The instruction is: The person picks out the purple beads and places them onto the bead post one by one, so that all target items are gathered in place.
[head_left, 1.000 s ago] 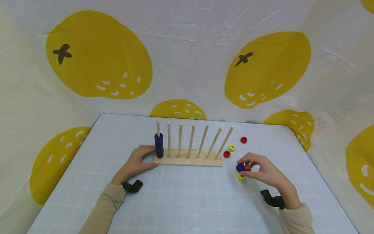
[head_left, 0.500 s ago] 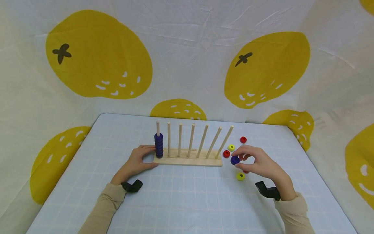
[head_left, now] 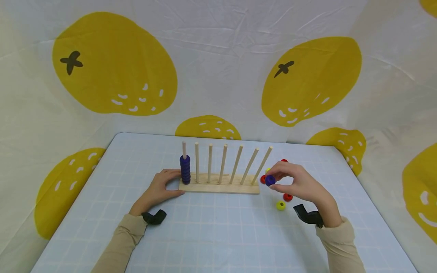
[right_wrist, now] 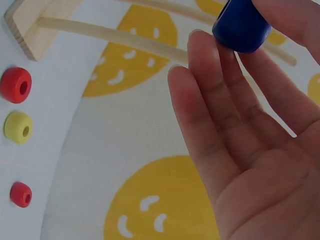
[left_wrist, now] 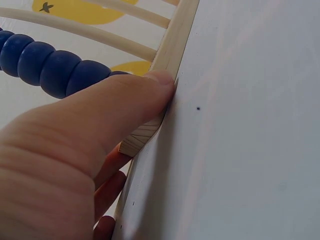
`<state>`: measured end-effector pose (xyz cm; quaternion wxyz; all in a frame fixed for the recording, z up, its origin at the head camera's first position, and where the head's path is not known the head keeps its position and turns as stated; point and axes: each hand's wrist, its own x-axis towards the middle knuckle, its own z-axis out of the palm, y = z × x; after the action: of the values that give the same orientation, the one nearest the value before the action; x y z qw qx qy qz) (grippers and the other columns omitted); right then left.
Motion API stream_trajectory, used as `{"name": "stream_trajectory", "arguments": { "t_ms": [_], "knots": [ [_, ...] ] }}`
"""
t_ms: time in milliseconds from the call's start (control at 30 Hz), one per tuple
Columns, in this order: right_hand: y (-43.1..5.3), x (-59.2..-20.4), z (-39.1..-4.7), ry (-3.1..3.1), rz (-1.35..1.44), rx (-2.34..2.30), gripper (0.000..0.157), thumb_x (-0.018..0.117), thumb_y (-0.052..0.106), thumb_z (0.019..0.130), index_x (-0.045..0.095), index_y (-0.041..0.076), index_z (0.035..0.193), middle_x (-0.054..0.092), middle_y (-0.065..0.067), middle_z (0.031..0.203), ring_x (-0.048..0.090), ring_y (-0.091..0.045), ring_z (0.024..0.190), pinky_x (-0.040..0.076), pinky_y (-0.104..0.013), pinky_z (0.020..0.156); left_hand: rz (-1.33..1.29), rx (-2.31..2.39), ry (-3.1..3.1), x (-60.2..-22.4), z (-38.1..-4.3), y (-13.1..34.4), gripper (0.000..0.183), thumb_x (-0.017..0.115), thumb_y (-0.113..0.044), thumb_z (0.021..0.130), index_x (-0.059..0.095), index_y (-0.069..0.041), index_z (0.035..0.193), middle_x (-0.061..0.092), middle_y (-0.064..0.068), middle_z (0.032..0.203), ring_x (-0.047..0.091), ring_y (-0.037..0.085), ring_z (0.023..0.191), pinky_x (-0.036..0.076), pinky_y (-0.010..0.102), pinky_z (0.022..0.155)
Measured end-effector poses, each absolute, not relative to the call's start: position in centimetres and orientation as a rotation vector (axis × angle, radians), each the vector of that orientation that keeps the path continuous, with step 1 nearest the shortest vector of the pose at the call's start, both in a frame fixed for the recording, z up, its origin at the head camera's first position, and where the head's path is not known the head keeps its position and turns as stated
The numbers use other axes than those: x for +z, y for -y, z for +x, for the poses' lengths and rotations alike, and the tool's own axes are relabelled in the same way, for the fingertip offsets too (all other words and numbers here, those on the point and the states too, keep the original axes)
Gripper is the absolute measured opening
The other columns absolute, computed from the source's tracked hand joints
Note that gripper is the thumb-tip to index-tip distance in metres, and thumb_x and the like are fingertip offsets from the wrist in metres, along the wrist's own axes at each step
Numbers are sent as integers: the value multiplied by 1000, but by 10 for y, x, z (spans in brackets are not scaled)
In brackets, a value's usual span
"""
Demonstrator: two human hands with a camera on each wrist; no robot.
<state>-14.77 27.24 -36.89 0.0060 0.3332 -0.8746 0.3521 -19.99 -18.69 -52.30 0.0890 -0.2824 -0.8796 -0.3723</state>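
Observation:
A wooden peg rack (head_left: 222, 188) stands on the table with a row of upright pegs. Its leftmost peg carries a stack of dark blue beads (head_left: 185, 170); the other pegs are bare. My left hand (head_left: 158, 189) grips the rack's left end, thumb (left_wrist: 135, 97) along the front edge and fingers behind. Between the thumb and fingertips of my right hand (head_left: 302, 182), a blue bead (right_wrist: 242, 27) is pinched. That hand is raised just right of the rack's right end, and the bead's hole faces partly away in the head view.
Right of the rack lie loose beads: a red bead (head_left: 288, 197) and a yellow bead (head_left: 281, 205) nearer me, more red and yellow ones partly behind the right hand. A white curtain (head_left: 218, 76) with yellow fruit prints hangs behind the light blue checked table (head_left: 205, 235).
My right hand has lifted the blue bead from beside the yellow and red beads and carried it up and left toward the rack. The left hand stays on the rack's end.

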Motion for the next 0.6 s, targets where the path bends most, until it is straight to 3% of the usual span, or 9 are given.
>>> {"name": "stream_trajectory", "arguments": {
  "t_ms": [367,600],
  "knots": [
    [-257,-354,-154,2601,1227,1165,39,80,-3,80,66,7,115,68,-1,103,67,-16,90,56,-28,81,-850,-1123,2613,-523,-200,187,60,89,-25,73,67,-7,125,62,10,132,51,30,120,35,57,99],
    [-244,-341,-158,2563,1252,1180,40,80,-3,79,66,8,115,68,1,103,66,-15,89,55,-26,82,-846,-1123,2626,-524,-201,188,60,89,-26,73,66,-8,126,62,9,133,51,29,121,35,57,101]
  ]
}}
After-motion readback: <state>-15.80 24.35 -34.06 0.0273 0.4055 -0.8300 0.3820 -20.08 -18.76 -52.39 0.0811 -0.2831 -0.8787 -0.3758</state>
